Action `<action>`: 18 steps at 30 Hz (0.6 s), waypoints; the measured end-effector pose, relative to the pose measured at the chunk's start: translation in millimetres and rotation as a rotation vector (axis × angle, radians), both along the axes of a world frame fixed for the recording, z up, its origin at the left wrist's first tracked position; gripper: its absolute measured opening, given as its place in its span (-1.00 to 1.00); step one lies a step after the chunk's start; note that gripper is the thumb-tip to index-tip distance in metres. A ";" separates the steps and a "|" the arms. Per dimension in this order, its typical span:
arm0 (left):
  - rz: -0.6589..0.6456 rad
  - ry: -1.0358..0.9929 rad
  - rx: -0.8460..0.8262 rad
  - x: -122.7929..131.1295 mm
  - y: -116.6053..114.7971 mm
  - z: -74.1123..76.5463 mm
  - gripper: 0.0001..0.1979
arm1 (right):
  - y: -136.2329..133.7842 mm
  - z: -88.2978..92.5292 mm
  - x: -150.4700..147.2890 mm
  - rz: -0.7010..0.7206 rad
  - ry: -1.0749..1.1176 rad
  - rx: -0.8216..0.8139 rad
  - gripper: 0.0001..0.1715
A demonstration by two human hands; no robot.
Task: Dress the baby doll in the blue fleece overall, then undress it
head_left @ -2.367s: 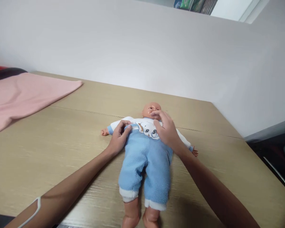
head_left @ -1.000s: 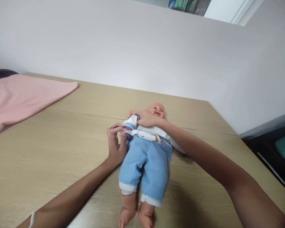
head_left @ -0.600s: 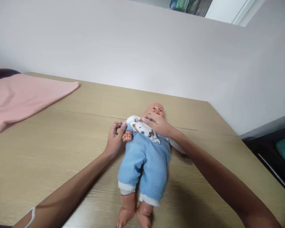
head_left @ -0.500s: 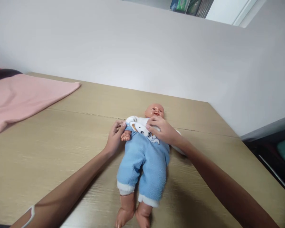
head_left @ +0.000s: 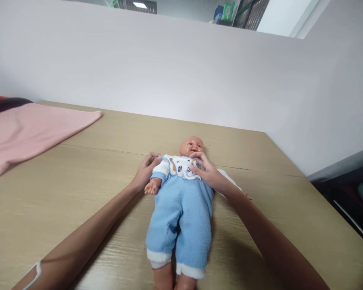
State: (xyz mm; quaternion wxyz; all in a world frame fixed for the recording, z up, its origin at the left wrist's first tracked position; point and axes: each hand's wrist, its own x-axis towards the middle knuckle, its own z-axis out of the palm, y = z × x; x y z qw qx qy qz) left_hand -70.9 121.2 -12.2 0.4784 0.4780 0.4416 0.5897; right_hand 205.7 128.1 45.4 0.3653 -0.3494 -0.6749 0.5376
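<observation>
A bald baby doll (head_left: 191,146) lies on its back, its legs toward me. It wears a fluffy blue-and-white outfit (head_left: 181,197) with an animal face on the chest. My left hand (head_left: 147,169) is closed, thumb and fingers pinching the white sleeve (head_left: 162,166) near the shoulder on the left. A bare doll hand (head_left: 153,186) sticks out of that sleeve's blue cuff. My right hand (head_left: 207,171) lies over the other side of the chest, thumb and fingers closed on the outfit's upper edge below the chin. It covers that shoulder.
The doll rests on a wooden table (head_left: 103,201) with a seam across it. A pink cloth (head_left: 39,129) is spread at the left, beside a dark and red item (head_left: 6,104). A pale wall (head_left: 139,68) rises behind. Dark objects (head_left: 339,197) stand past the right edge.
The doll's sleeved arm on the left has come down and outward, showing more sleeve. The animal face lies flatter. My left hand has shifted to the upper sleeve, and the view has tilted up slightly.
</observation>
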 end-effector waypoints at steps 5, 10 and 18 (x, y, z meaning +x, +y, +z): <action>-0.052 0.022 -0.016 -1.3 2.3 0.2 -0.56 | 5.3 -10.7 4.8 -0.025 0.061 0.024 -0.49; -0.110 0.033 -0.084 -3.1 12.2 1.6 -0.53 | 10.3 -22.7 3.0 -0.053 0.144 0.002 -0.53; -0.264 0.178 -0.141 -0.6 50.6 4.9 -0.62 | 10.3 -24.9 5.2 -0.102 0.322 -0.250 -0.47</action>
